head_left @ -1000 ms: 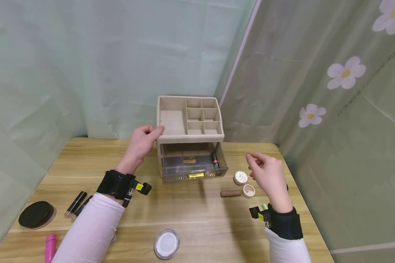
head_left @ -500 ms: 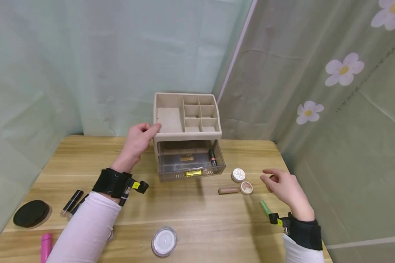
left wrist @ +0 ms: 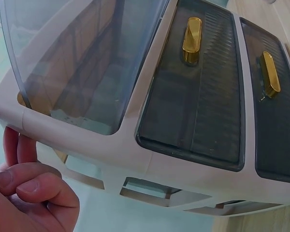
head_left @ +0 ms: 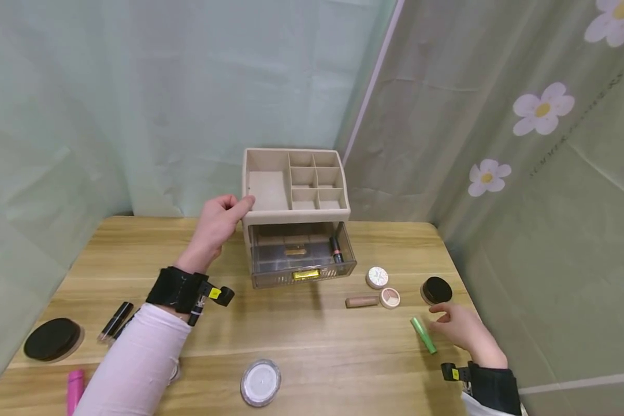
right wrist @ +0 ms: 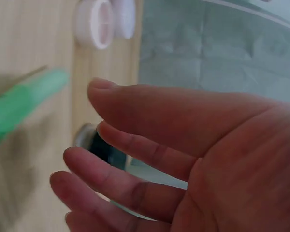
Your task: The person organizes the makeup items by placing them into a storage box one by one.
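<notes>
A cream makeup organizer (head_left: 295, 216) stands at the back of the table, its clear top drawer (head_left: 275, 281) pulled out with a black lipstick (head_left: 336, 249) inside. My left hand (head_left: 219, 227) grips the organizer's left front rim, thumb on top; in the left wrist view its fingers (left wrist: 41, 186) curl beside the side wall. At the right, my right hand (head_left: 463, 329) holds nothing, its fingers parted and slightly bent in the right wrist view. Close to its fingertips lies a green tube (head_left: 423, 335). A black-lidded jar (head_left: 437, 290) sits just beyond that hand.
Right of the drawer are a white-lidded pot (head_left: 377, 277), a three-tone pan (head_left: 390, 297) and a brown tube (head_left: 361, 301). A round silvery compact (head_left: 260, 383) lies at the front. At left are a black compact (head_left: 53, 339), black tubes (head_left: 116, 320) and a pink tube (head_left: 75, 390).
My right hand has moved right and toward the front edge, down beside the green tube, uncovering the black-lidded jar. The left hand has kept its grip on the organizer.
</notes>
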Demonstrator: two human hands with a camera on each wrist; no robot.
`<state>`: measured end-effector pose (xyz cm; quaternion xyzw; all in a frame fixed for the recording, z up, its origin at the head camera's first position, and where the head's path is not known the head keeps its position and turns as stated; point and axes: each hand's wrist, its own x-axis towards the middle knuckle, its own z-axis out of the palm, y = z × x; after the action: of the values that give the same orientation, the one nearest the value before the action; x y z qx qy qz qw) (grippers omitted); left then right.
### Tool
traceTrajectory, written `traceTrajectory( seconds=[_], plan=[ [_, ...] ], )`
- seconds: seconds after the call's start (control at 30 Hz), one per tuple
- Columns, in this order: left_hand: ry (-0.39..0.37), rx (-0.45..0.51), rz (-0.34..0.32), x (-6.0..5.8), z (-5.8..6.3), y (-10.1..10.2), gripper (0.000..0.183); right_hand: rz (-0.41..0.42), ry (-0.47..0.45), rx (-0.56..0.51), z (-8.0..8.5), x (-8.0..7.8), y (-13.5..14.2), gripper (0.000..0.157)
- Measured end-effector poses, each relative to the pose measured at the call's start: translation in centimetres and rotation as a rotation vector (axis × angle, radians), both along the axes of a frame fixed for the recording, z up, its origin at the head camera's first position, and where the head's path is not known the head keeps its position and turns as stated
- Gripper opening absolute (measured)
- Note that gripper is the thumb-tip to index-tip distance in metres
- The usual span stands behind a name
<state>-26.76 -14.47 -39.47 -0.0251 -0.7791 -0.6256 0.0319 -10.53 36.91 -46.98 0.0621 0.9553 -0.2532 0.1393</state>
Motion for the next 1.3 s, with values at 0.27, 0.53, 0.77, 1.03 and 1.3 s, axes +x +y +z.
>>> traceTrajectory(
  seconds=[0.27,0.53,0.77,1.03,1.3],
  plan=[
    [0.001,0.005,-0.004,0.1,0.0,-0.2,0.051,-0.054,-0.075,-0.086,-2.5,0.7,-1.2,0.050],
    [0.009,0.009,0.007,-0.1,0.1,0.1,0.051,-0.095,-0.042,-0.104,-3.3,0.6,-1.5,0.038],
    [-0.004,0.013,0.002,0.1,0.1,0.1,0.051,-0.096,-0.037,-0.062,-3.8,0.8,-1.3,0.037],
    [-0.005,0.013,0.002,0.2,0.1,0.0,0.052,-0.105,-0.038,-0.065,-3.8,0.9,-1.6,0.038],
    [-0.001,0.014,0.000,0.3,0.2,0.0,0.051,-0.105,-0.019,-0.054,-3.8,0.8,-1.6,0.041]
  ],
)
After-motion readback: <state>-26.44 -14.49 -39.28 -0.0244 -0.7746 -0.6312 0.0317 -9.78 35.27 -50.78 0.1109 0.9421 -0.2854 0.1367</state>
